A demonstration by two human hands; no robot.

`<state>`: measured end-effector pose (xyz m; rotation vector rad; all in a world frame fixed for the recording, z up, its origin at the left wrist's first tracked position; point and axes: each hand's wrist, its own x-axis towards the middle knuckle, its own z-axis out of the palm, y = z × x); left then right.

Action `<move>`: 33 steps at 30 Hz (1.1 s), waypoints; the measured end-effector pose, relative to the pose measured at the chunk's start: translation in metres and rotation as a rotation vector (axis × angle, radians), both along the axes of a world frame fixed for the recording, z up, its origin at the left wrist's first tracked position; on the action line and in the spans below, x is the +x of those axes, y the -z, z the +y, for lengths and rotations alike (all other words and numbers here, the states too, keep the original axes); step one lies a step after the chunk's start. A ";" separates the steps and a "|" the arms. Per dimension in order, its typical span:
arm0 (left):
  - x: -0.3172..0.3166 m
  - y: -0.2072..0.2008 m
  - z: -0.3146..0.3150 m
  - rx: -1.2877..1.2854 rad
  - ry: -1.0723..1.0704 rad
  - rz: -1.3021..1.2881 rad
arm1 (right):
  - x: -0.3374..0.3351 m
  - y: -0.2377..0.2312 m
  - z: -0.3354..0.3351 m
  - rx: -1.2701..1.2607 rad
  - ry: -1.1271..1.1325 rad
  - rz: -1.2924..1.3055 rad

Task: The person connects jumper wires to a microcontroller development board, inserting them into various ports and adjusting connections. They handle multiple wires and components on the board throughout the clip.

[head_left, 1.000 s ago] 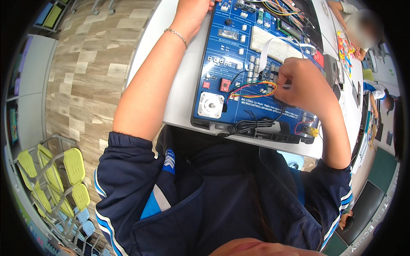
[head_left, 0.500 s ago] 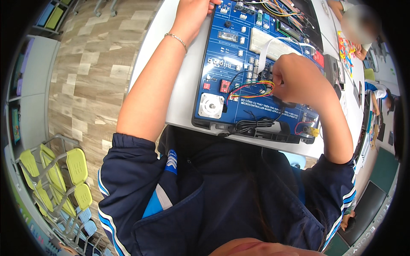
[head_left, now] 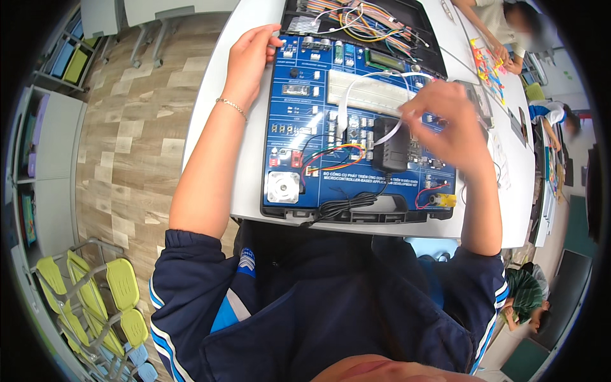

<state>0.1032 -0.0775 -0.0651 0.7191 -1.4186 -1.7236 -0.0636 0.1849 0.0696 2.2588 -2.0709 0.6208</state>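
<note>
A blue electronics trainer board (head_left: 299,137) lies in an open black case on the table before me. My left hand (head_left: 256,54) rests at its upper left edge, fingers slightly bent and apart, holding nothing. Over the board's right part, my right hand (head_left: 445,121) is blurred, with thumb and fingertips pinched on a white ribbon cable (head_left: 344,105). The cable arcs over a white breadboard (head_left: 366,94). Just below the fingertips sits a black power adapter (head_left: 391,146), its black cord (head_left: 347,205) bundled at the front edge. Red, yellow and black wires (head_left: 337,153) loop left of the adapter.
The case lid (head_left: 429,48) holds bundles of coloured jumper wires (head_left: 356,19). A stepper motor (head_left: 282,187) sits at the board's front left, a yellow gear motor (head_left: 443,200) at its front right. Another person's hands (head_left: 503,60) are over colourful pieces across the white table (head_left: 213,121).
My right hand has lifted off the wiring and moved up, revealing the power adapter. The white cable now loops toward its fingertips. The board appears farther left and lower in view.
</note>
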 end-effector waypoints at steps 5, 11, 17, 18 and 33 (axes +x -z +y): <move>-0.001 0.001 -0.004 0.038 0.021 0.014 | -0.113 0.023 0.004 -0.087 0.388 -0.293; 0.000 0.001 -0.011 0.079 0.115 0.065 | -0.185 0.062 -0.042 -0.088 0.514 -0.261; 0.003 0.001 -0.018 0.107 0.168 0.087 | -0.180 0.075 -0.097 -0.142 0.643 -0.089; 0.003 0.001 -0.017 0.108 0.163 0.078 | -0.179 0.079 -0.101 -0.200 0.638 -0.101; 0.003 -0.002 -0.014 0.095 0.159 0.062 | -0.182 0.084 -0.120 -0.071 0.354 -0.165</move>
